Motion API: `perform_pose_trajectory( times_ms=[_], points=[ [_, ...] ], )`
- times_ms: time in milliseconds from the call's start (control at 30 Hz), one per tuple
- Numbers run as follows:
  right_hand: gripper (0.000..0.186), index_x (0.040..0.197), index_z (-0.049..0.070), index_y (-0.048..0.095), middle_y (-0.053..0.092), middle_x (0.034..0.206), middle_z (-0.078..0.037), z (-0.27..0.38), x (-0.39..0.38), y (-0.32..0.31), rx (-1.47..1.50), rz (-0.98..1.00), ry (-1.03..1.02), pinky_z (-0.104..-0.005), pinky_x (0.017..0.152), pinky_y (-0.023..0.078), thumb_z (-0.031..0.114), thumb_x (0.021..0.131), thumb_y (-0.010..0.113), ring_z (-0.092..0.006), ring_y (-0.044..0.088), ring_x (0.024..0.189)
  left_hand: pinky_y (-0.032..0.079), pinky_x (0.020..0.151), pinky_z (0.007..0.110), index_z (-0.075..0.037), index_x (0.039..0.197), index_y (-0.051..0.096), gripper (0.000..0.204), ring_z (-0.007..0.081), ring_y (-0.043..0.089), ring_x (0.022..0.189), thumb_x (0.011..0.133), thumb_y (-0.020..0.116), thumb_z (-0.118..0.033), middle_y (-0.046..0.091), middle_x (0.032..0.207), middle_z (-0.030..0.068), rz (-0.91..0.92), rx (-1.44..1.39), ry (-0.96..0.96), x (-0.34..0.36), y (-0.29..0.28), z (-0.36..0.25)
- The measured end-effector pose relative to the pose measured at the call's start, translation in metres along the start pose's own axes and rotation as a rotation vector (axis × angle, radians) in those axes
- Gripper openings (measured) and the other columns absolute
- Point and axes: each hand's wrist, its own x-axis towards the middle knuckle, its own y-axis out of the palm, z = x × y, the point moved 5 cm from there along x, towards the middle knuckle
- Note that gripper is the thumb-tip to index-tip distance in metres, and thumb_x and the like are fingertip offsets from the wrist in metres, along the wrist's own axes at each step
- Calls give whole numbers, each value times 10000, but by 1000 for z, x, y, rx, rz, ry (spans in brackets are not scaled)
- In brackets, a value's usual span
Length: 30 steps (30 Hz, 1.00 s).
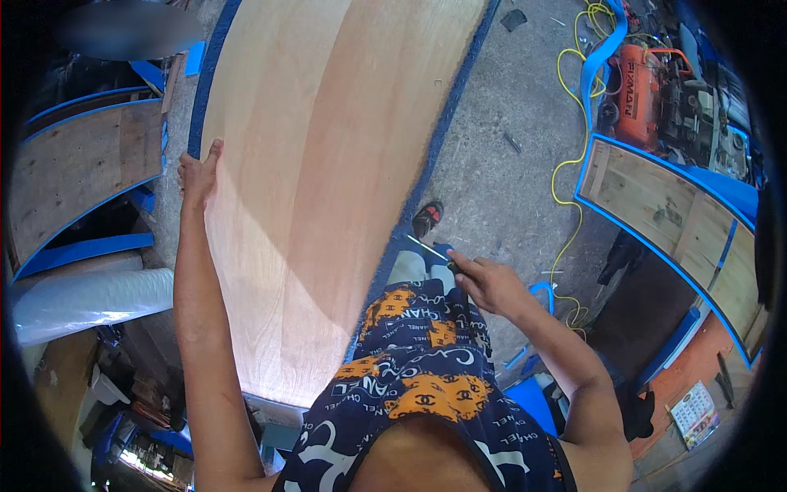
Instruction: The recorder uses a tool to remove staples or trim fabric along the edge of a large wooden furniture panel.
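The long wooden panel (pixel 295 164) is cut off by the upper edge of the frame, and its near corner, at lower center, is covered by the patterned garment (pixel 434 357). At left, the fingertips of the left grip (pixel 199 172) are hidden by the panel's edge. Right of center, most of the thin tool's (pixel 426 247) handle is concealed within the right grip (pixel 492 285), so its full shape cannot be told. At upper left, whatever lies behind a smooth blurred patch (pixel 127 31) is obscured. The yellow hose (pixel 561 176) is cropped at the top. A dark fragment (pixel 512 142) at upper right is too small to be identified.
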Motion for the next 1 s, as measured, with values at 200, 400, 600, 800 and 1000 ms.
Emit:
perform_pose_trajectory(
  times_ms=[200, 400, 600, 800, 1000],
  points=[
    [449, 1402, 210, 456, 654, 885, -178, 1, 6, -3, 60, -17, -26, -478, 718, 533, 291, 963, 505, -396, 654, 794, 144, 1109, 632, 7, 1475, 191, 1250, 486, 220, 1389, 654, 576, -853, 247, 1497, 299, -29, 14, 2, 5, 2, 4],
    [446, 1391, 165, 480, 657, 968, -189, 3, 6, -3, 70, 28, 29, -461, 780, 514, 277, 961, 516, -385, 648, 887, 147, 1110, 632, 17, 1475, 188, 1266, 480, 212, 1396, 647, 576, -858, 241, 1496, 305, -32, -8, 6, 3, 2, 4],
    [442, 1384, 171, 491, 659, 932, -186, 8, 6, -6, 81, 4, 23, -460, 771, 514, 275, 955, 519, -387, 652, 858, 149, 1108, 636, 25, 1473, 197, 1266, 482, 215, 1394, 648, 575, -858, 235, 1499, 308, -37, -2, 8, 2, 1, 2],
    [440, 1376, 162, 496, 654, 885, -187, 5, 5, -5, 96, -20, 5, -469, 740, 516, 260, 948, 522, -393, 650, 814, 140, 1103, 644, 20, 1471, 204, 1255, 484, 202, 1398, 651, 578, -854, 234, 1501, 304, -21, -3, -4, 2, 2, 2],
    [443, 1378, 175, 489, 647, 867, -182, 5, 3, -7, 109, -48, -34, -483, 718, 519, 243, 942, 524, -400, 646, 787, 135, 1103, 645, 19, 1466, 208, 1249, 484, 192, 1400, 651, 581, -852, 230, 1497, 311, -21, -13, 6, 4, 3, 4]
  ],
)
